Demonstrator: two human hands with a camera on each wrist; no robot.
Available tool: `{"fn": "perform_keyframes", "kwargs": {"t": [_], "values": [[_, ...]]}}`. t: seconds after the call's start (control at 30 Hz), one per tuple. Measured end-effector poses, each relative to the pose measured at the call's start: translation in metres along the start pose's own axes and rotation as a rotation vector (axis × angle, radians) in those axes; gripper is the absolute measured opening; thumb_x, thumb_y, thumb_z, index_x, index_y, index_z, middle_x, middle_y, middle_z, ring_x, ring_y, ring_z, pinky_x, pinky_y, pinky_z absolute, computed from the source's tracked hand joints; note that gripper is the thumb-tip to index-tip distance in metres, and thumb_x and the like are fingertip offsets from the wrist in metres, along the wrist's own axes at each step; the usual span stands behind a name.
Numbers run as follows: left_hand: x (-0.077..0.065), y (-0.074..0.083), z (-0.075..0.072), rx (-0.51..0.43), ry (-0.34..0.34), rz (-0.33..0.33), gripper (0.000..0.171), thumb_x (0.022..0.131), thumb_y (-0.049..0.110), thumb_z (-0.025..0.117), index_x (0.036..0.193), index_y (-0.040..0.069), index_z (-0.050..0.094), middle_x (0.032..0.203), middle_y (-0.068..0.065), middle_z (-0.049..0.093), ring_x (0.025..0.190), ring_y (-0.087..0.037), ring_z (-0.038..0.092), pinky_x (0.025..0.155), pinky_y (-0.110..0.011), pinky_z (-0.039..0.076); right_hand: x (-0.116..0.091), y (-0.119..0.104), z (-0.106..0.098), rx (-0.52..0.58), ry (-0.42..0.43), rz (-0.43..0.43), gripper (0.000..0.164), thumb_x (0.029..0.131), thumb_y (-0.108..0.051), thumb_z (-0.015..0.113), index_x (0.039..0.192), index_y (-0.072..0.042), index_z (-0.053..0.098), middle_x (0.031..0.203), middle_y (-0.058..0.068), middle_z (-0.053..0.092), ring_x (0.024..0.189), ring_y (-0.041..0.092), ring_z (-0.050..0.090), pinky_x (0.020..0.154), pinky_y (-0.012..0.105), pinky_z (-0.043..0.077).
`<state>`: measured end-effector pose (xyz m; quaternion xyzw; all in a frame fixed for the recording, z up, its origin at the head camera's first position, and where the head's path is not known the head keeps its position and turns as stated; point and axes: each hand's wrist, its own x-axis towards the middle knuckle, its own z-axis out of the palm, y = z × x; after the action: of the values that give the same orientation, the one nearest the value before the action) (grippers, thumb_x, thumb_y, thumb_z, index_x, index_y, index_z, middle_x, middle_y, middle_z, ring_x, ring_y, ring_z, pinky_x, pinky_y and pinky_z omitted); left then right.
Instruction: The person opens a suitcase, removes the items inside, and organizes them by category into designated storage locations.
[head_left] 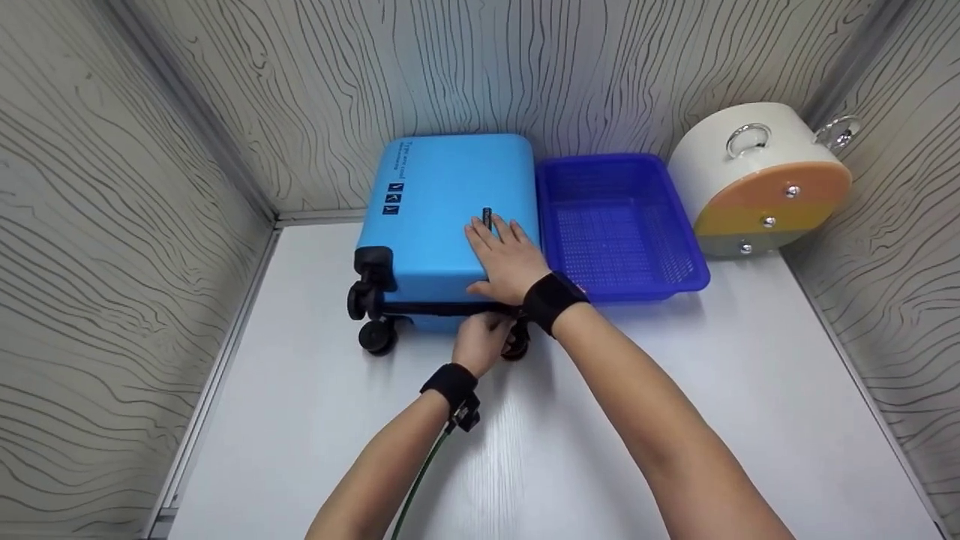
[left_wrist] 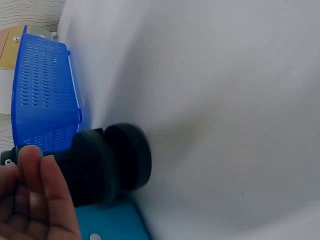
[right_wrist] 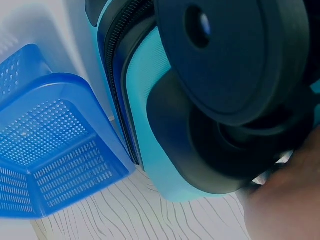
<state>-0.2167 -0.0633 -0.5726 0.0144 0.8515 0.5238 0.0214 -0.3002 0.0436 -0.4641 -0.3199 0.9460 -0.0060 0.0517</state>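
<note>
In the head view the case [head_left: 450,195] lies flat on the table [head_left: 787,390], its wheel end towards the person, its long axis running from 6 to 12 o'clock, with the basket [head_left: 624,292] just beside it at 3 o'clock. The relation that seems to matter most is between the left hand [head_left: 480,346] and the zip [head_left: 439,308], which crosses the wheel end along a 9-to-3 line: the curled left fingers are at its right-hand part, close to the wheel [head_left: 514,349] at the case's 5 o'clock corner. The left hand is clearly the nearer one to the zip. The right hand [head_left: 511,261] rests at about 1 o'clock from it, fingers straight and a little spread on the lid, gripping nothing. Whether the left fingertips pinch a zip pull I cannot tell; the left wrist view shows the fingers bent with a small bright bit near the tips, too small to name. The right wrist view adds what the head view hides: zip teeth along the flank facing the basket, so that run probably follows after the corner by the wheel.
</note>
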Motion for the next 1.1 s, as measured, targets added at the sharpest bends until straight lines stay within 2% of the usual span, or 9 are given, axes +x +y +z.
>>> {"fn": "perform_keyframes", "kwargs": {"t": [0.13,0.23,0.33,0.4,0.6,0.8,0.97,1.1], "values": [[-0.002,-0.008,-0.01,0.097,0.031,0.029,0.029,0.105,0.022,0.06,0.088,0.007,0.078,0.073,-0.002,0.07,0.06,-0.009,0.059,0.059,-0.028,0.05,0.0,0.001,0.0,-0.012,0.011,-0.001,0.101,0.097,-0.063,0.058,0.165,-0.013,0.003,0.171,0.008,0.002,0.156,0.033,-0.001,0.124,0.049,0.0],[-0.005,-0.018,-0.02,0.155,0.045,0.054,0.027,0.106,0.022,0.059,0.097,0.006,0.079,0.072,0.001,0.067,0.06,-0.009,0.057,0.059,-0.029,0.047,-0.001,0.002,0.002,-0.016,0.021,-0.007,0.101,0.097,-0.063,0.058,0.165,-0.013,0.004,0.171,0.008,0.003,0.156,0.033,0.0,0.124,0.049,0.0],[-0.009,-0.029,-0.032,0.168,0.063,0.044,0.027,0.107,0.023,0.058,0.105,0.007,0.079,0.075,0.0,0.068,0.062,-0.01,0.059,0.06,-0.031,0.049,-0.001,0.003,0.005,-0.02,0.032,-0.018,0.1,0.097,-0.063,0.058,0.165,-0.012,0.004,0.171,0.009,0.004,0.156,0.034,0.001,0.124,0.049,0.0],[-0.013,-0.037,-0.041,0.158,0.085,0.018,0.027,0.107,0.024,0.058,0.109,0.007,0.078,0.079,0.0,0.069,0.065,-0.01,0.061,0.062,-0.031,0.051,0.0,0.004,0.006,-0.015,0.042,-0.025,0.1,0.097,-0.062,0.058,0.166,-0.012,0.006,0.171,0.01,0.005,0.156,0.034,0.002,0.124,0.049,0.001],[-0.018,-0.054,-0.069,0.091,0.174,-0.047,0.027,0.105,0.022,0.061,0.106,0.001,0.078,0.08,-0.003,0.071,0.069,-0.013,0.065,0.063,-0.032,0.053,0.001,0.004,0.006,-0.005,0.033,-0.019,0.1,0.097,-0.063,0.058,0.166,-0.013,0.004,0.171,0.009,0.003,0.156,0.033,0.0,0.124,0.048,-0.001],[-0.022,-0.071,-0.097,0.005,0.252,-0.088,0.024,0.103,0.018,0.064,0.105,-0.002,0.077,0.079,-0.005,0.07,0.068,-0.016,0.063,0.062,-0.03,0.05,0.001,0.004,0.004,0.011,0.005,-0.009,0.1,0.098,-0.062,0.058,0.165,-0.014,0.002,0.171,0.008,0.0,0.156,0.032,-0.004,0.124,0.047,-0.003],[-0.025,-0.085,-0.121,0.003,0.315,-0.15,0.027,0.103,0.025,0.065,0.099,0.003,0.078,0.08,-0.008,0.07,0.067,-0.016,0.062,0.061,-0.028,0.048,0.001,0.004,0.004,0.009,-0.007,-0.011,0.1,0.098,-0.062,0.057,0.165,-0.014,0.001,0.171,0.007,-0.001,0.156,0.031,-0.004,0.124,0.047,-0.003],[-0.026,-0.092,-0.138,0.03,0.343,-0.164,0.031,0.103,0.029,0.065,0.093,0.003,0.078,0.08,-0.01,0.071,0.068,-0.017,0.06,0.063,-0.027,0.046,0.001,0.003,0.004,-0.005,0.006,-0.026,0.099,0.098,-0.062,0.057,0.165,-0.013,0.003,0.171,0.008,0.002,0.156,0.032,-0.002,0.124,0.047,-0.002]]}}
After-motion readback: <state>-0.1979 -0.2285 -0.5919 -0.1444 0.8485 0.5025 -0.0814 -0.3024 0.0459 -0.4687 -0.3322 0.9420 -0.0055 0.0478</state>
